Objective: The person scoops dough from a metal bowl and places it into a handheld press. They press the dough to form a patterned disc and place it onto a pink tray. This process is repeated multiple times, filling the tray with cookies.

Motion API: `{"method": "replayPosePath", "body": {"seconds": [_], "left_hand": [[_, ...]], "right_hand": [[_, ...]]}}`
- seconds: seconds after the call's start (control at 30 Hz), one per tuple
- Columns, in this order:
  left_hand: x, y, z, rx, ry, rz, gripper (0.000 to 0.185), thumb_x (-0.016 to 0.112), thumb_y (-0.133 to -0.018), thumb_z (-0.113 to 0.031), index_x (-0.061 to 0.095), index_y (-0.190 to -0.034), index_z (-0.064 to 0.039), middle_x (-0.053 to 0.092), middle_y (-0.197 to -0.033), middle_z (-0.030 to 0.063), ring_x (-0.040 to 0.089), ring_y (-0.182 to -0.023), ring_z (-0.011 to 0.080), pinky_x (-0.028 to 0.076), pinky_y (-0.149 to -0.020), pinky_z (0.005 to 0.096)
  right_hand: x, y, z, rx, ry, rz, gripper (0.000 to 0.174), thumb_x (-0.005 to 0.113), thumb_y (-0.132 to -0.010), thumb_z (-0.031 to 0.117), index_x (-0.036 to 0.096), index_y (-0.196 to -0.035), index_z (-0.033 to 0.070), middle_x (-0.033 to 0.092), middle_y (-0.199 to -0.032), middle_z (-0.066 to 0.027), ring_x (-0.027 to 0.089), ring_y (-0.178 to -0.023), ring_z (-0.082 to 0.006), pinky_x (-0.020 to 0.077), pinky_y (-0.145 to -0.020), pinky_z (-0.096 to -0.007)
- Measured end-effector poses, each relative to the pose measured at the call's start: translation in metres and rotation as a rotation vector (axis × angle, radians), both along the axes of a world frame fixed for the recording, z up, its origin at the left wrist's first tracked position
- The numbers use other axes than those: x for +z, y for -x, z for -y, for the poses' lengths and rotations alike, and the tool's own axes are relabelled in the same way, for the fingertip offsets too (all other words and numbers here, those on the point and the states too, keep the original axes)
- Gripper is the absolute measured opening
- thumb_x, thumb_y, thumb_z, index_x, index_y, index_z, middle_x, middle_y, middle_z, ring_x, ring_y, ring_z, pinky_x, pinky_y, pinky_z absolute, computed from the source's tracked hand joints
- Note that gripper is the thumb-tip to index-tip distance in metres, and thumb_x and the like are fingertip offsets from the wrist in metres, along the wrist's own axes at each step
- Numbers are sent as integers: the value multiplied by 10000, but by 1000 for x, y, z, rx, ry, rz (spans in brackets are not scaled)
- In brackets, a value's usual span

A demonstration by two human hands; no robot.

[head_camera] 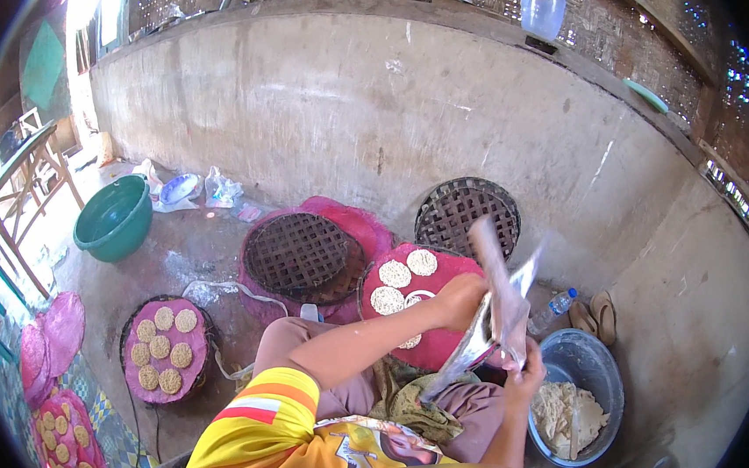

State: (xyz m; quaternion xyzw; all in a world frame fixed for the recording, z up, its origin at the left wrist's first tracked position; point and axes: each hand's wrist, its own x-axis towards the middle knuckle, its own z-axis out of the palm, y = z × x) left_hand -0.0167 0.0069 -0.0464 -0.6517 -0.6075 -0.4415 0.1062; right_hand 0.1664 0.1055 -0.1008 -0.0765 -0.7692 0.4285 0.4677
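Observation:
My left hand (464,298) is closed on one side of a wooden tool (503,296) with shiny metal faces, partly blurred; it looks like a hand-held press. My right hand (525,368) grips the tool's lower end. Below my left forearm lies a round tray lined with pink cloth (446,344). Several pale lacy dough discs (387,300) rest on the cloth, and a thin white ring (419,296) shows beside my left wrist. To my right stands a grey bucket (613,380) holding pale dough (563,410), a flat stick stuck in it.
Woven trays (296,250) lie ahead, another (467,210) near the concrete wall (338,105). At left are a tray of browner discs (159,346), a green basin (113,221) and a cable (240,287). A water bottle (552,312) and sandals (594,319) stand by the bucket.

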Motion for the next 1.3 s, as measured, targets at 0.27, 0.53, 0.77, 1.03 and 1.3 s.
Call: {"method": "replayPosePath", "body": {"seconds": [0.27, 0.53, 0.77, 1.03, 1.3], "left_hand": [[-17, -22, 7, -124, 532, 33, 355, 690, -626, -183, 610, -933, -23, 644, -818, 178, 618, -753, 358, 498, -708, 408], [1, -35, 13, -734, 1119, 589, 127, 656, -670, -151, 594, -666, -40, 613, -631, 133, 563, -483, 194, 409, -385, 305], [-22, -40, -27, 59, 163, 43, 209, 658, -686, -176, 610, -792, -3, 625, -728, 152, 603, -630, 314, 477, -569, 400], [-32, -83, -116, -610, 187, 1597, 372, 628, -754, -129, 560, -1106, -31, 603, -1065, 83, 533, -1052, 191, 450, -837, 332], [-20, -115, -118, -605, 48, 1482, 280, 626, -659, 7, 553, -930, -3, 529, -822, 62, 537, -763, 165, 458, -694, 278]], "right_hand": [[-12, -17, 16, -11, 108, 46, 720, 655, -650, 662, 508, -826, -20, 529, -711, -9, 482, -636, -80, 398, -570, -222], [-21, -59, 5, -12, 142, 1, 769, 605, -669, 689, 510, -891, -41, 546, -786, -45, 527, -720, -112, 441, -643, -248], [-47, -98, -31, -54, 1322, -170, 591, 364, -808, 707, 462, -809, 124, 344, -502, 59, 298, -373, -60, 216, -351, -216], [-60, -113, -20, 377, 1524, 136, 719, 211, -824, 715, 517, -835, 65, 402, -477, 14, 345, -328, -90, 309, -321, -239], [-64, -174, -89, -851, -136, 534, 357, 610, -795, 385, 638, -1008, 101, 642, -843, -156, 622, -771, -302, 481, -670, -432]]}}
